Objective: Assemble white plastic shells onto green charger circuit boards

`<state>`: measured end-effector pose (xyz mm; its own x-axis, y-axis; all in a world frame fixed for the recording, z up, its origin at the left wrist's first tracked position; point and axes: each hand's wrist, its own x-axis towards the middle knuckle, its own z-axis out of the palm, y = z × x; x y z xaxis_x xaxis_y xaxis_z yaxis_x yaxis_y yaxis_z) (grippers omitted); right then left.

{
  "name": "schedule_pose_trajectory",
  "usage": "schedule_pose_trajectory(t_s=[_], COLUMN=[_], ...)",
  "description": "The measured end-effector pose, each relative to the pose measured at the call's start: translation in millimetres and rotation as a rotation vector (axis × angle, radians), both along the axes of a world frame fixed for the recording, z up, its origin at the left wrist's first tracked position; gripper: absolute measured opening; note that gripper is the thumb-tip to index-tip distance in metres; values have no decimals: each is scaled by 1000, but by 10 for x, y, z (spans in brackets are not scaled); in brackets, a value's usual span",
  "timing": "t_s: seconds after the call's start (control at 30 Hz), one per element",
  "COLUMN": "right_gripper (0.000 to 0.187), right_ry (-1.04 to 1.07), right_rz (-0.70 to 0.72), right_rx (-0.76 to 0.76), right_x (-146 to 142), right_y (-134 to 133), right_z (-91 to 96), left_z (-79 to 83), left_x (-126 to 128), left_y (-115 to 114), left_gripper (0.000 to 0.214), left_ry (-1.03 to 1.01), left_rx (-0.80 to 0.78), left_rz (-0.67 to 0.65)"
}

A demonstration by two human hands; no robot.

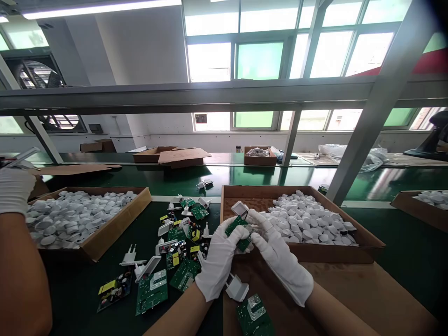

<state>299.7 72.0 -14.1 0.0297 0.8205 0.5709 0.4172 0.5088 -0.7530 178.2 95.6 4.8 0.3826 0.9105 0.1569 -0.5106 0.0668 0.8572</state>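
Note:
Both my hands wear white gloves and meet over the near edge of a cardboard box. My left hand [221, 259] is closed round a small green circuit board [238, 229]. My right hand [280, 259] pinches the same board from the right, fingers curled. A white plastic plug cover [239, 207] sticks up just behind the board. Right below my hands lie a white plug shell [237, 288] and another green board [254, 318] on a sheet of cardboard [350, 289].
The box [367, 238] before me holds several white plug caps; a similar box [115, 221] stands to the left. Loose circuit boards [151, 290] and white plug parts [130, 256] litter the green belt between. Another person's gloved hand [14, 189] and bare arm are at far left.

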Motion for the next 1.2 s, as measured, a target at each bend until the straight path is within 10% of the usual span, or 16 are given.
schedule_pose_trajectory(t_s=[0.3,0.67,1.0,1.2], right_gripper=[27,44,35,46], right_ry=[10,383,676,417], right_rz=[-1,302,635,499], right_rx=[-101,-551,-692,-675], right_x=[36,-173,-293,-217], right_y=[-41,-84,-296,-230], right_z=[146,187,234,113], left_z=[79,0,74,-48], left_x=[-62,-161,-147,-129], left_y=[-61,-114,-152,-129], left_gripper=[30,20,28,22], left_ry=[5,333,295,225], left_rx=[-32,588,511,517], left_rz=[5,425,217,226])
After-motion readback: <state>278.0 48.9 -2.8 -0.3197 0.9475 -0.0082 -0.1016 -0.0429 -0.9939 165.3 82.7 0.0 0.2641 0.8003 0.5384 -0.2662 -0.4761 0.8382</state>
